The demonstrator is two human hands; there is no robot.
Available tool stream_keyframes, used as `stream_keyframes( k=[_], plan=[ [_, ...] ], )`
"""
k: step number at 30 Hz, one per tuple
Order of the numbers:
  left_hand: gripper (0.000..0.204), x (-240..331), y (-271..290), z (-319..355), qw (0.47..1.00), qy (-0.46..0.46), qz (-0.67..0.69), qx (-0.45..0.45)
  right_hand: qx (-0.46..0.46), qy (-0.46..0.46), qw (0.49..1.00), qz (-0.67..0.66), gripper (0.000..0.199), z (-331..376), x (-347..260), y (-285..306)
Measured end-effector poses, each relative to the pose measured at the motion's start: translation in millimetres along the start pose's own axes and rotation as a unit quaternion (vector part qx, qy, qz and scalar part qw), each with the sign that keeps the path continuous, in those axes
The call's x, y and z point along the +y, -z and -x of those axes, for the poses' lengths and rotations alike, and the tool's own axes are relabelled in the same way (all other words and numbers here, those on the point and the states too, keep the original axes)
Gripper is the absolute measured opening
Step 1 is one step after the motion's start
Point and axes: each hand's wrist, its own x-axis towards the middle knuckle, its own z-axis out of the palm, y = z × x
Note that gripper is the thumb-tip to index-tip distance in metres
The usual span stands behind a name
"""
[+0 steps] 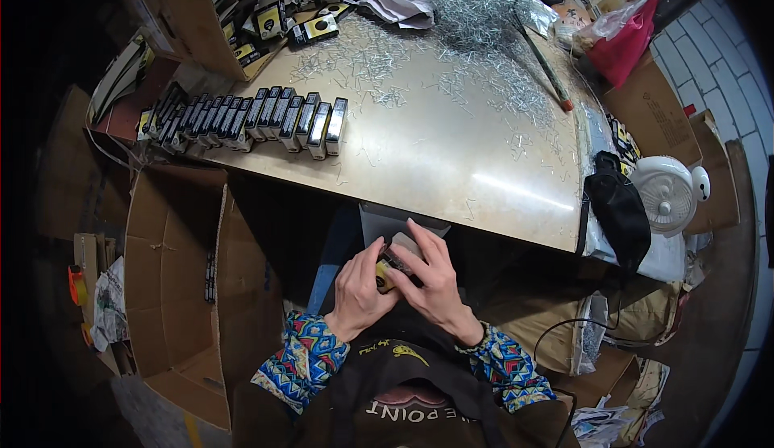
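Observation:
Just off the table's near edge, over my lap, both hands hold a small black and yellow cardboard box (384, 279). My left hand (359, 291) grips its left side, with thumb and fingers closed round it. My right hand (435, 283) holds the box from the right, its fingers bent over the upper end. A pale flap seems to stand up at that end. The fingers cover most of the box, so its contents cannot be seen. On the table to the left, similar boxes (294, 121) stand upright in a long row.
Thin silvery metal pieces (476, 20) lie heaped and scattered across the table (403, 166). A carton (181, 20) of loose boxes lies tipped at the far left. A large open carton (177, 262) stands left of me. A white fan (665, 194) and black bag (619, 214) are at right.

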Motion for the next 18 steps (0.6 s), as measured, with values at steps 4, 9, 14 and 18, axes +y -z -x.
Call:
stream_keyframes(
  k=[4,9,14,18],
  plan=[
    [0.077,1,0,0,0.999,-0.042,-0.032,-0.006,0.055,-0.058,0.996,-0.046,0.016,5,8,-6],
    [0.081,2,7,-2,0.999,0.03,0.012,0.001,0.087,-0.086,0.987,-0.1,0.019,12,11,2],
    [0.074,3,1,-6,0.999,-0.037,0.029,0.014,-0.021,-0.04,0.996,-0.077,0.035,15,8,-5],
    [0.066,-1,-6,-5,0.998,-0.033,0.05,0.011,0.035,-0.148,0.971,-0.183,0.035,22,2,-9]
  ],
)
